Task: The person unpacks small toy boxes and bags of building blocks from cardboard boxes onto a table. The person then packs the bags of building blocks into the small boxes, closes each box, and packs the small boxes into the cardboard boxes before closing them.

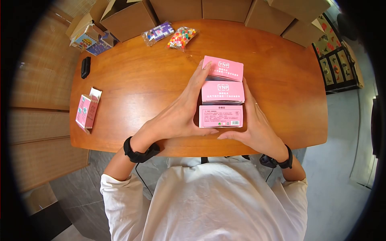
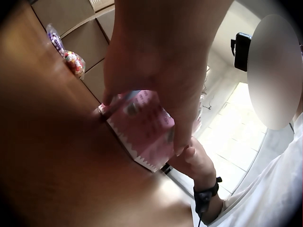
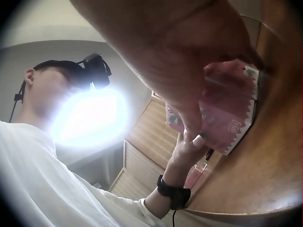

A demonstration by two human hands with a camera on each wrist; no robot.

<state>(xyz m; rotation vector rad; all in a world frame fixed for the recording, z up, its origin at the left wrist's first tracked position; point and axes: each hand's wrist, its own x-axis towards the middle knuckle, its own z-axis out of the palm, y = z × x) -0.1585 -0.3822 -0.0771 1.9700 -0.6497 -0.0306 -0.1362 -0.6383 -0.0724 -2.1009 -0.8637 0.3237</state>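
Observation:
Three pink boxes stand in a row on the table in the head view: a far box set slightly askew, a middle box and a near box with a barcode. My left hand holds the row from the left, fingers along the sides and thumb across the near face. From the right, my right hand grips it the same way, its thumb tip close to the left one. The left wrist view shows a pink box side with a zigzag white edge. Pink boxes also fill the palm side in the right wrist view.
An opened pink box lies at the table's left, with a black object beyond it. Bags of colourful beads and purple pieces lie at the back. Cardboard boxes line the far edge; a patterned rack stands right.

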